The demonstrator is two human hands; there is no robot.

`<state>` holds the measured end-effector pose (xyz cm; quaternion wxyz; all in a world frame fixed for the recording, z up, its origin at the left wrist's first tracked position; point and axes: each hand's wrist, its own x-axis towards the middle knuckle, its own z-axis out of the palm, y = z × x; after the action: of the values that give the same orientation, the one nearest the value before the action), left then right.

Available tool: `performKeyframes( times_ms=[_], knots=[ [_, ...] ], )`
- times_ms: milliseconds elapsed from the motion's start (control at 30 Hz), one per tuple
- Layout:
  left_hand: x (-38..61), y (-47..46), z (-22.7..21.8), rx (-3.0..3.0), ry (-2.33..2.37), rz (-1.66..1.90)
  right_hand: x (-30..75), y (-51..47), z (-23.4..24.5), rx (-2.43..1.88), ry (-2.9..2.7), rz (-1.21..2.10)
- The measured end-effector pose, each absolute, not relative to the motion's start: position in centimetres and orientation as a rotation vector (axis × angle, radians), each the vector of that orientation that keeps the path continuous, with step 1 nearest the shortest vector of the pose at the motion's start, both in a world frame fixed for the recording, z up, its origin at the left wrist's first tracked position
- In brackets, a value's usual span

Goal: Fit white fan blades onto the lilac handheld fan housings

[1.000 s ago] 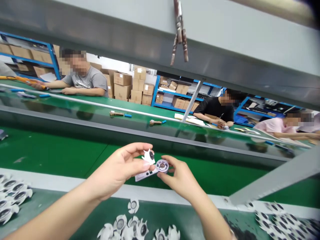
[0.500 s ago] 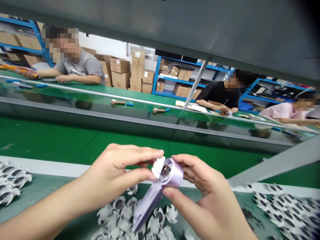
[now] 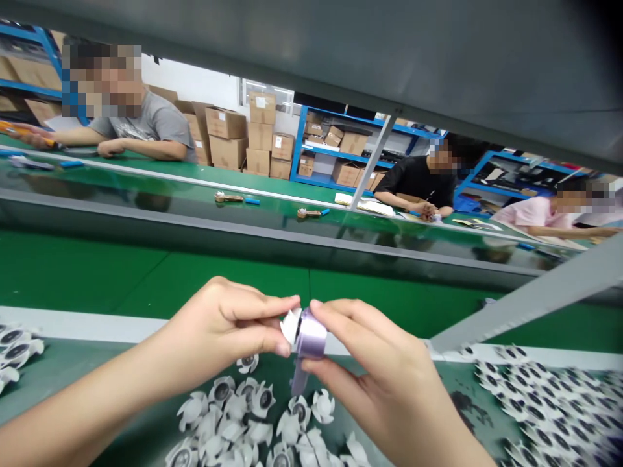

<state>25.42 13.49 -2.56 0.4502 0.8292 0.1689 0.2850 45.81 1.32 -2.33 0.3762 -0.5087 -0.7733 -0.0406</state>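
Between thumb and fingers, my left hand (image 3: 243,321) pinches a small white fan blade (image 3: 291,325). My right hand (image 3: 370,357) grips the round head of a lilac handheld fan housing (image 3: 312,336), its handle pointing down and away. The blade sits at the open side of the housing, close against it; whether it is seated on the shaft I cannot tell. Below both hands, a loose heap of white fan blades (image 3: 233,415) with dark round centres lies on the green bench.
More fan blades (image 3: 549,402) lie in rows at the right, others (image 3: 19,347) at the left. A conveyor (image 3: 195,220) carrying brown fan parts (image 3: 228,197) runs across beyond. A slanted grey post (image 3: 525,298) stands at right. Several co-workers sit opposite.
The lilac housing has turned so its open side faces left toward the blade and its handle swings away from me. Both hands have shifted slightly left in view.
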Motion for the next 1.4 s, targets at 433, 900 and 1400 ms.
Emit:
performKeyframes(
  times_ms=[433, 900, 1400],
  knots=[
    [26.0, 13.6, -3.8, 1.483, 0.462, 0.436, 45.7, 2.5, -3.7, -1.152, -1.91, 0.017],
    [26.7, 14.9, -7.2, 2.52, 1.233, -0.396, 56.6, 13.5, -10.0, -2.313, -1.527, 0.142],
    [29.1, 14.0, -8.3, 2.505, 0.912, 0.086, 57.8, -7.5, -15.3, -2.219, -1.795, 0.023]
  ],
)
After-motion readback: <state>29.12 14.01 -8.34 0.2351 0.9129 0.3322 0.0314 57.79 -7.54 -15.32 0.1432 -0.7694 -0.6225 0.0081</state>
